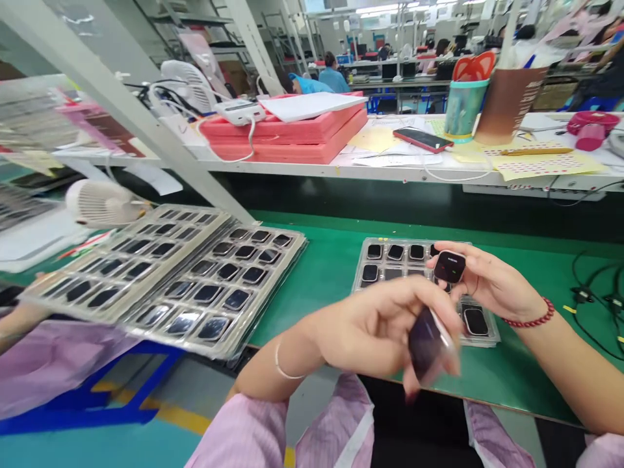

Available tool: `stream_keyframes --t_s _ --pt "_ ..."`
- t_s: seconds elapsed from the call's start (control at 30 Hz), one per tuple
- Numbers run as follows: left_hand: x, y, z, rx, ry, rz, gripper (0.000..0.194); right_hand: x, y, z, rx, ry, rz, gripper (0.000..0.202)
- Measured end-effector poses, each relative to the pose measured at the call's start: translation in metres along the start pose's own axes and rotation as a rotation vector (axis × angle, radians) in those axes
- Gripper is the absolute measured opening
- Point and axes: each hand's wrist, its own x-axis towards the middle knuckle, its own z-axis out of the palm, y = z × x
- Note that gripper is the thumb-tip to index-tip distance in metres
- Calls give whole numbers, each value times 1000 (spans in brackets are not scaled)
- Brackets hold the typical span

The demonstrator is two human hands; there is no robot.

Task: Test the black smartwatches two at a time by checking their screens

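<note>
My left hand (375,325), with a thin white band at the wrist, is closed around a dark square watch body (429,344), smeared by motion. Farther right, my right hand (492,279), wearing a red bead bracelet, pinches another square watch body (449,266). That one's black screen faces me and shows small white text with a green and a red mark. Both hands are above a clear plastic tray (359,270) of similar watch bodies on the green mat (312,279). The hands hide part of this tray.
Stacked trays (292,260) of watch bodies lie at the left, beside a small fan (104,203). A shelf (380,172) with red foam (292,133), a phone (423,139) and cups crosses behind. Black cables (585,292) lie right. Another person's arm (22,322) is far left.
</note>
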Motion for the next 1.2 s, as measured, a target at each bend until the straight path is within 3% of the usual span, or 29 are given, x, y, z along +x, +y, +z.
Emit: stream_keyframes --t_s 0.13,0.27,0.33,0.47,0.63,0.77,0.9,1.03,1.2 --pt "19 -5 -57 247 371 177 48 -37 -33 50 156 -215 32 39" --pt "48 -35 -104 281 532 80 57 -56 -42 80 280 -294 173 54" --pt "54 -52 -114 275 557 42 59 -60 -45 87 299 -269 213 57" --pt "54 -71 -117 281 547 30 53 -63 -48 94 315 -237 223 56" --pt "52 -75 -117 315 597 69 49 -42 -36 71 231 -204 90 48" --pt "53 -78 -117 318 610 97 49 -7 -10 24 34 44 -4 46" --pt "52 -79 -117 341 598 100 50 12 21 -12 -157 243 30 46" --pt "50 -80 -116 363 561 122 47 12 33 -21 -205 254 39 48" --pt "52 -84 -120 384 558 150 35 16 41 -21 -310 281 35 35"
